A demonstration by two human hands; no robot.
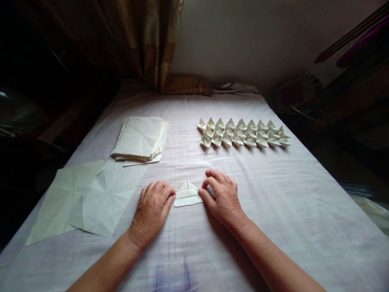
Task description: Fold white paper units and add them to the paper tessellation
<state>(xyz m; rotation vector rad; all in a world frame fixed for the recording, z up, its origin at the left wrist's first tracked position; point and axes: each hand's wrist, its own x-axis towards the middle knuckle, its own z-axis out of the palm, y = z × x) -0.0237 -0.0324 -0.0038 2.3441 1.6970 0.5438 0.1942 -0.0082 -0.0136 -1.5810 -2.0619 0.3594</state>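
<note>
Folding a small white paper piece (188,200) with a triangular peak and a straight band along its near edge. The piece lay on a pale lilac cloth (182,150), between the two hands, its peak pointing away from the person. The left hand (153,202) met the left end, its grip apparently pinching the paper between thumb and forefinger. The right hand (223,196) set its thumb at the right end, the other fingers arched; whether this grip pinched the paper or only steadied it could not be told. A short dark line ran down the peak's middle, probably where two flaps met.

The step appeared to be the squaring and creasing of the near band. Done well, it called for equal pressure at both ends, a band parallel to the fold above it, and a crease run firmly from the centre outward. Uneven tension would have skewed the peak.

Beyond the left hand stood a stack of square, creased white paper sheets (139,136); nearer lay two overlapping, creased off-white loose sheets (106,202). Beyond the right hand, pointed, folded off-white paper units (238,140) stood in close rows.
</note>
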